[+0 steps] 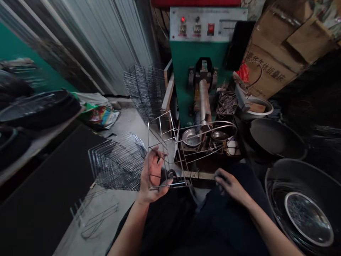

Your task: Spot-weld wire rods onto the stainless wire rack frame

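- Where everything else is placed from it, the machine stands tallest, a green cabinet at the far middle with a pale switch panel on top; it faces the seated person, so its arm juts toward the lap, within reach of both hands.
- Right of the machine, a box leans against dark clutter, seemingly parked out of the way.
- Right of the machine and nearer the person, a dark pan and a basin with a shiny dish inside sit close by the right arm, probably so that parts are within reach.
- Left of the machine, grids stand upright against the wall, and a second stack lies fanned on the floor nearer the person, likely stock laid ready.
- Just in front of the machine, the frame, an open wire cage with a looped end, is held tilted; its loop lies near the arm's tip while its near corner hangs over the lap.
- Below the machine and leftward, the left hand curls its fingers around the frame's near wires, thumb pressed on the lowest bar, which appears to steady the cage.
- Below the machine and rightward, the right hand rests loosely curled on the knee, apart from the frame and holding nothing visible.
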A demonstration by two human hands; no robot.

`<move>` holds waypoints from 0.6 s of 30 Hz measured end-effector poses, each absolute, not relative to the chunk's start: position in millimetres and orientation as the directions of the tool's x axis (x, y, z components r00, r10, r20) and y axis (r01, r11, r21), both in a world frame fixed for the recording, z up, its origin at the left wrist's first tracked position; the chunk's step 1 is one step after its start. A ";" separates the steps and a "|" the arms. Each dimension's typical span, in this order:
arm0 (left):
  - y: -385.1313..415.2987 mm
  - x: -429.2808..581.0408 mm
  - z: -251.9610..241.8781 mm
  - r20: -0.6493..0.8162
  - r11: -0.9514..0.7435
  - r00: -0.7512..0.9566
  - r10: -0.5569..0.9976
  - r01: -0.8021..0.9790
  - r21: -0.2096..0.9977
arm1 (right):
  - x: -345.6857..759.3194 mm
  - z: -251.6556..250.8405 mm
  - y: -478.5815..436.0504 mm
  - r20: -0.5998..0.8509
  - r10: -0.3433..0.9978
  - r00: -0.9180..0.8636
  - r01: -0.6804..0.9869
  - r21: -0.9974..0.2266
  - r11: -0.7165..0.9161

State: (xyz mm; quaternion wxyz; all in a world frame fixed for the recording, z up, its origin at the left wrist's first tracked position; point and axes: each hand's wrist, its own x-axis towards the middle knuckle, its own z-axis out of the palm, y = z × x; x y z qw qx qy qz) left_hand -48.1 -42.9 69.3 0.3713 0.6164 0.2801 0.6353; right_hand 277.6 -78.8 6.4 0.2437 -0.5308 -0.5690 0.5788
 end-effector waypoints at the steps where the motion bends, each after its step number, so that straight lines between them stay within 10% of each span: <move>1: -44.4 -50.2 71.2 0.579 -0.566 0.050 0.814 -0.158 0.809 | 280.4 3.6 -80.4 -0.323 0.879 -0.349 0.330 -0.921 -0.208; 9: -43.9 -46.3 85.5 0.599 -0.586 0.078 0.797 -0.144 0.797 | 282.6 26.5 -74.4 -0.321 0.889 -0.325 0.406 -0.897 -0.176; 14: -41.7 -45.0 91.1 0.606 -0.601 0.007 0.795 -0.127 0.789 | 353.5 29.3 -77.2 0.049 0.999 -0.014 0.782 -0.622 0.042; 18: -39.4 -47.5 94.6 0.506 -0.523 -0.133 0.852 -0.239 0.818 | 492.2 2.8 -104.5 0.104 0.785 0.610 0.773 -0.295 -0.561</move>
